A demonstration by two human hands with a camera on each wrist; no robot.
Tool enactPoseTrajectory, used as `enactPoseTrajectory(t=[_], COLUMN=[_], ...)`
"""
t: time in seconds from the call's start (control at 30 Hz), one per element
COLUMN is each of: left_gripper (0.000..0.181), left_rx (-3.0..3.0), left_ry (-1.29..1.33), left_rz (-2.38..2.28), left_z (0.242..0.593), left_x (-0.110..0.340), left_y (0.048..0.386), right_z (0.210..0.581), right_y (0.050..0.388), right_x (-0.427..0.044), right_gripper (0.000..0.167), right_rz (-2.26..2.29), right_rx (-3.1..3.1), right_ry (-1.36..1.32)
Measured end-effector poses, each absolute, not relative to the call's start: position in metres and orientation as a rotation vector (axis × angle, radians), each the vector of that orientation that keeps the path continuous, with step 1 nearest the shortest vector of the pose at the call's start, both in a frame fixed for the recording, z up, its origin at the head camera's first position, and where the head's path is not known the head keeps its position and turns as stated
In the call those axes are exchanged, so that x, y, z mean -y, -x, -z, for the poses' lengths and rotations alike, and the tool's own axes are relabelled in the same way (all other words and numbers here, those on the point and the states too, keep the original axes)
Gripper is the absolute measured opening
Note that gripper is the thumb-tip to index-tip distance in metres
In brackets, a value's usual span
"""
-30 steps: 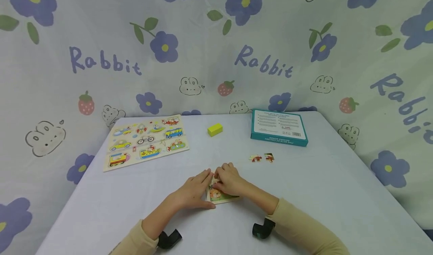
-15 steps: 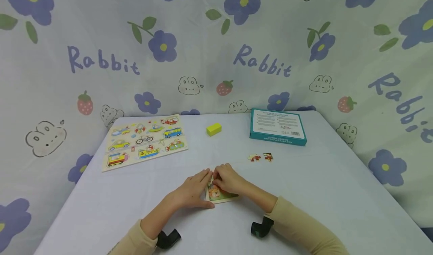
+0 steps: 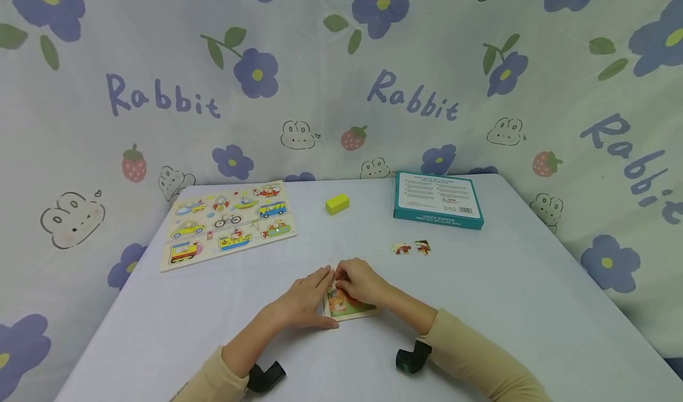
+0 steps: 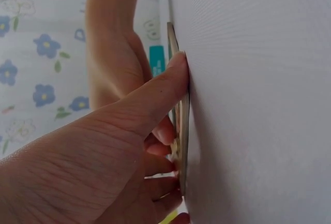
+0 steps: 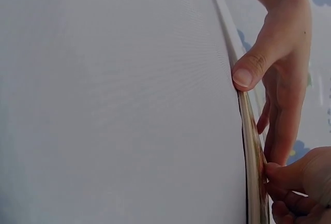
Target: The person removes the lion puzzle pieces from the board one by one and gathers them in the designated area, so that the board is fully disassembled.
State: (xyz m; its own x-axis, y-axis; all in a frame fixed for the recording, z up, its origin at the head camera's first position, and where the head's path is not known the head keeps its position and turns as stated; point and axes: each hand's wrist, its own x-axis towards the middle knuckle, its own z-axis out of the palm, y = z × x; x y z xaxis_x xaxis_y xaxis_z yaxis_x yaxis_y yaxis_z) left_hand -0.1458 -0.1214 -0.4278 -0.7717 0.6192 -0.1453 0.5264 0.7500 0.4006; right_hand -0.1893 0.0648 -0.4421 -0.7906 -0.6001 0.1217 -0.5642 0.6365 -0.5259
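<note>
Only the head view shows the picture face of the framed jigsaw puzzle [image 3: 350,309] on the desk [image 3: 496,307], and the two loose jigsaw pieces [image 3: 412,248] beyond it; both wrist views catch its rim edge-on. The left hand [image 3: 306,301] lies with fingers extended, thumb spread, around its left near corner. The right hand [image 3: 363,282] curls over the puzzle, covering much of it; whether it pinches a piece I cannot tell. The near edge rises slightly rightward; the long axis is unclear.
</note>
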Motion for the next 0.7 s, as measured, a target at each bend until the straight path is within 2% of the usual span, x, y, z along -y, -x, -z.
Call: enactPoseTrajectory(t=[0.3, 0.7], left_gripper=[0.102, 0.1], left_rx=[-2.68, -2.693], left_ry=[-0.892, -0.9], left_rz=[-0.492, -0.462], left_z=[0.428, 0.428], left_x=[0.121, 0.121], left_y=[0.146, 0.146], right_z=[0.436, 0.435], right_y=[0.193, 0.199], right_x=[-0.069, -0.085], right_gripper=[0.003, 0.009], right_rz=[0.869, 0.937], right_rx=[-2.766, -2.774], right_ry=[0.93, 0.955])
